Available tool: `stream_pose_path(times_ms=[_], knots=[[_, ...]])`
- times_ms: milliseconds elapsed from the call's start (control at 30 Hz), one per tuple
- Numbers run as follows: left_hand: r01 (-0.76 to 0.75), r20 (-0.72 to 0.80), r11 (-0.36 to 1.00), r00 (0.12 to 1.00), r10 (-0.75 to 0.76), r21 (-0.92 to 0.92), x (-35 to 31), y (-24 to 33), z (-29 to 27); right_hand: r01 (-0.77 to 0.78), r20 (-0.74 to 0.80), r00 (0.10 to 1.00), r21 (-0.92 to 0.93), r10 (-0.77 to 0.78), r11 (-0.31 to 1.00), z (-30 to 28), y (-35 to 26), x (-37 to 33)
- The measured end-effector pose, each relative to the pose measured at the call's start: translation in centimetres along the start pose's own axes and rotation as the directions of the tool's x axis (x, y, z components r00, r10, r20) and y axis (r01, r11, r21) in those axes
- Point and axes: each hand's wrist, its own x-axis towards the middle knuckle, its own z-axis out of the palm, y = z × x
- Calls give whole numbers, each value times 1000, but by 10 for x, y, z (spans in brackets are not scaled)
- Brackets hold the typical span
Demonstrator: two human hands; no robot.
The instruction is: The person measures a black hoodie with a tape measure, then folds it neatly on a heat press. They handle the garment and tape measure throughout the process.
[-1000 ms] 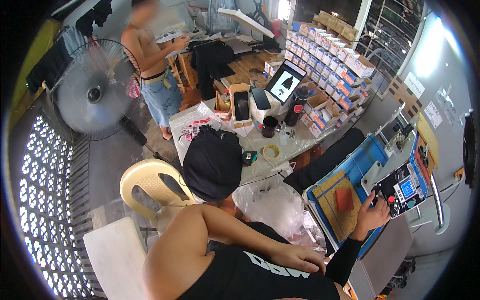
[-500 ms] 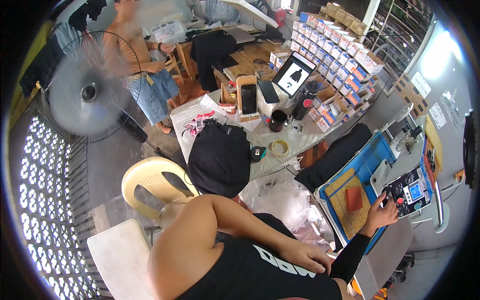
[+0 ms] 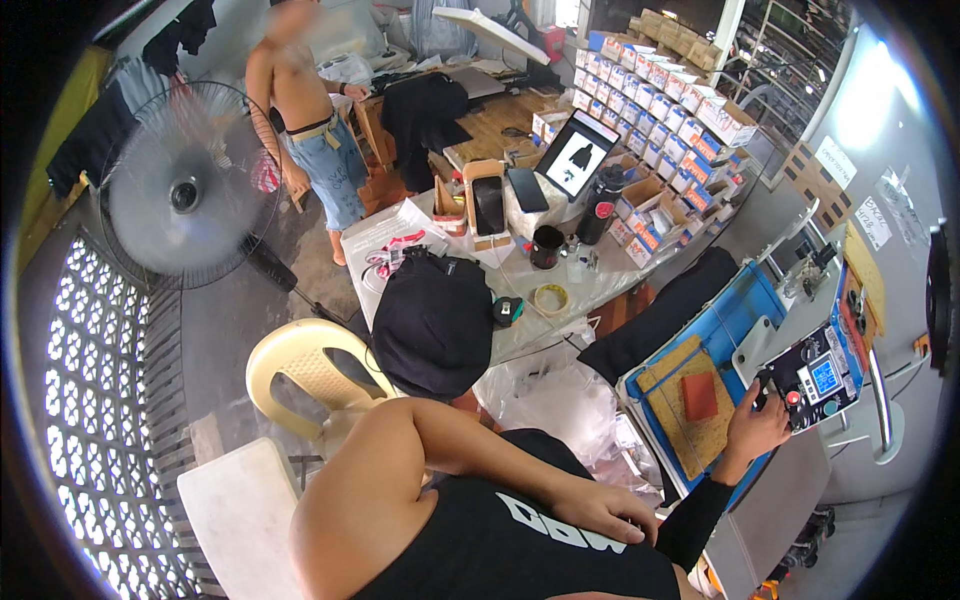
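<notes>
My left hand (image 3: 612, 512) lies fairly flat against my black-clothed front, near my right sleeve, holding nothing I can see. At the right, my right hand (image 3: 757, 428) reaches up to the lower left edge of a control panel (image 3: 812, 380) with a lit blue display, dials and a red button. Its fingers are apart and their tips meet the panel's edge; the exact contact is too small to make out. Left of that hand is a blue tray-like bed (image 3: 728, 345) with a tan pad (image 3: 672, 372), on which a red-brown rectangular piece (image 3: 700, 397) lies.
A curved metal handle (image 3: 884, 412) stands right of the panel. A table (image 3: 520, 345) ahead bears a black cap or bag (image 3: 432, 322), tape roll (image 3: 551, 298), mug (image 3: 546, 247), bottle (image 3: 600, 205) and tablet (image 3: 578, 153). Left are a plastic chair (image 3: 275, 350), fan (image 3: 184, 196) and another person (image 3: 310, 105).
The other person has turned and lowered an arm. My view has shifted slightly. My right hand stays at the panel's edge and my left hand stays on my front.
</notes>
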Motion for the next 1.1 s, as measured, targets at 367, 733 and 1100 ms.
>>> stream_pose_path(times_ms=[367, 733, 1100], knots=[[112, 145, 994, 983, -111, -3, 46, -17, 0, -41, 265, 963, -54, 54, 998, -12, -12, 29], [156, 248, 987, 958, -143, -32, 75, -25, 1, 117, 7, 993, 69, -118, 991, 3, 3, 15], [166, 234, 986, 959, -158, -16, 82, -21, -8, 213, 5, 976, 143, -216, 967, -5, 27, 13]])
